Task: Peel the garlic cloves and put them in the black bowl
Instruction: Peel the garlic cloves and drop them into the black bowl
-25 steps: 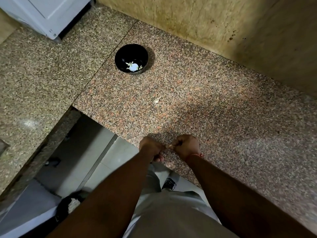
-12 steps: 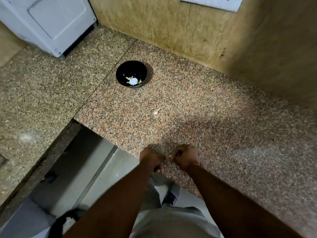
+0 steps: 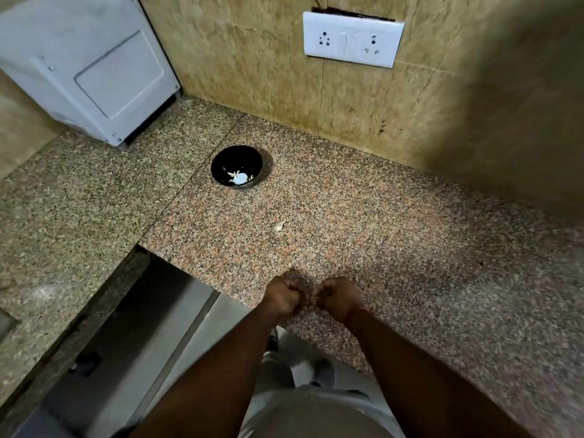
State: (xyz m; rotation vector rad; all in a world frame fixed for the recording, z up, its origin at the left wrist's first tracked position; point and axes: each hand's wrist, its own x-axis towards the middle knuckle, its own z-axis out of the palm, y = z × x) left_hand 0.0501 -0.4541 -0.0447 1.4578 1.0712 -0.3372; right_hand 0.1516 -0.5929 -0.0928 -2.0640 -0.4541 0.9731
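Note:
The black bowl (image 3: 236, 162) sits on the speckled granite counter (image 3: 395, 235), far from me; pale garlic pieces (image 3: 240, 178) lie inside it. One unpeeled garlic clove (image 3: 279, 226) lies loose on the counter between the bowl and my hands. My left hand (image 3: 282, 297) and my right hand (image 3: 337, 297) are fisted together at the counter's front edge. Both pinch a small garlic clove (image 3: 311, 299) between their fingertips; the fingers hide most of it.
A white appliance (image 3: 91, 67) stands at the back left. A white double wall socket (image 3: 352, 38) is on the tiled wall behind the counter. The counter has a cut-out at my left, with floor below (image 3: 151, 327).
The camera has tilted up, so the wall socket and more of the appliance now show. My hands stay together on the clove at the counter edge.

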